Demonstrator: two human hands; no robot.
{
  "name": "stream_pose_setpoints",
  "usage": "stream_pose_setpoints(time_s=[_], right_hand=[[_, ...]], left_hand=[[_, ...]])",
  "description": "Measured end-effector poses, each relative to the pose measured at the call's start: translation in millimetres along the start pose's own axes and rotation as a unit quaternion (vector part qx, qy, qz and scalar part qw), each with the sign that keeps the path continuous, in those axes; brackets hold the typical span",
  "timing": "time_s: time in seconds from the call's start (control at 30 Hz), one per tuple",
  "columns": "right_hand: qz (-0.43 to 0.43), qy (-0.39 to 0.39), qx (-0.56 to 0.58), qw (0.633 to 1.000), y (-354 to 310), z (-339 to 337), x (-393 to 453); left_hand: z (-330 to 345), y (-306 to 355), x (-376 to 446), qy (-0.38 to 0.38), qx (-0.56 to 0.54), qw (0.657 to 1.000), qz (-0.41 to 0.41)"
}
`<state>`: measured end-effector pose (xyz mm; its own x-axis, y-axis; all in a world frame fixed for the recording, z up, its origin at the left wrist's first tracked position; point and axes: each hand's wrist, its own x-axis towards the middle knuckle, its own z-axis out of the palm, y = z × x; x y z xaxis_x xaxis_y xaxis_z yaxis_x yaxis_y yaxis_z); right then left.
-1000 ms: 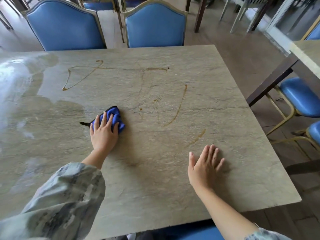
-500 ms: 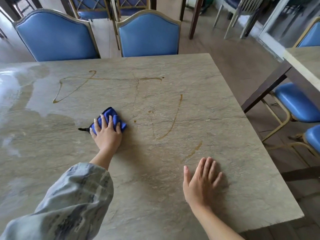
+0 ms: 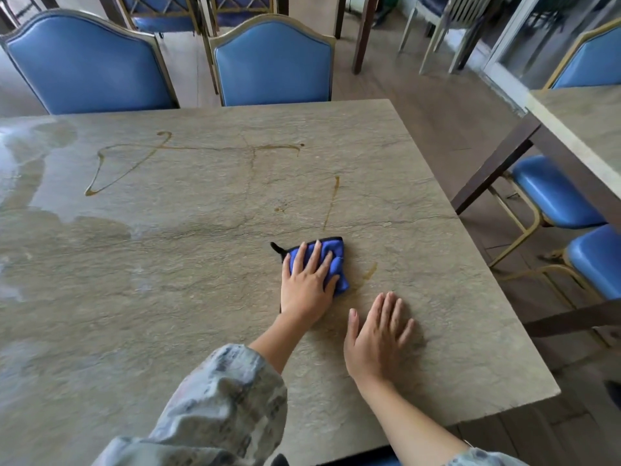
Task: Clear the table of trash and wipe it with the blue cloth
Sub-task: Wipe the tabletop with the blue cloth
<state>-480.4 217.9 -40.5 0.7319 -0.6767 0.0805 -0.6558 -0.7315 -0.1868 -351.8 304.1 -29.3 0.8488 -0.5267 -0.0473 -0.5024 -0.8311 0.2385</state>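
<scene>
The blue cloth (image 3: pixel 331 260), bunched with a black edge, lies on the stone table (image 3: pixel 168 297) right of centre. My left hand (image 3: pixel 307 285) presses flat on the cloth, fingers spread over it. My right hand (image 3: pixel 378 334) rests palm down on the bare tabletop just to the right and nearer me, holding nothing. Thin brown streaks of spilled liquid (image 3: pixel 331 203) run across the far half of the table, and a short streak (image 3: pixel 369 272) lies just right of the cloth. No trash shows on the table.
Wet, shiny patches (image 3: pixel 30 169) cover the table's left side. Two blue chairs (image 3: pixel 274 62) stand at the far edge. A second table (image 3: pixel 584 129) with blue seats (image 3: pixel 551 193) stands close on the right.
My left hand has slid the cloth to the right, from left of centre to beside my right hand. The lower part of the middle streak is gone. My right hand stayed flat.
</scene>
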Motion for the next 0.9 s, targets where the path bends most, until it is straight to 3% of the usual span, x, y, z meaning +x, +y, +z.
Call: stream_pose_setpoints(time_s=[0.2, 0.6, 0.8, 0.9], right_hand=[[-0.026, 0.013, 0.034, 0.999, 9, 0, 1], [-0.087, 0.009, 0.021, 0.996, 30, 2, 17], [-0.084, 0.007, 0.016, 0.996, 28, 1, 17], [-0.085, 0.007, 0.026, 0.996, 27, -1, 17]], left_hand=[[-4, -21, -1, 0.012, 0.019, 0.999, 0.049], [-24, -90, 93, 0.051, -0.023, 0.990, -0.132], [-28, -92, 114, 0.041, -0.034, 0.984, -0.168], [-24, -77, 105, 0.031, -0.028, 0.991, -0.131]])
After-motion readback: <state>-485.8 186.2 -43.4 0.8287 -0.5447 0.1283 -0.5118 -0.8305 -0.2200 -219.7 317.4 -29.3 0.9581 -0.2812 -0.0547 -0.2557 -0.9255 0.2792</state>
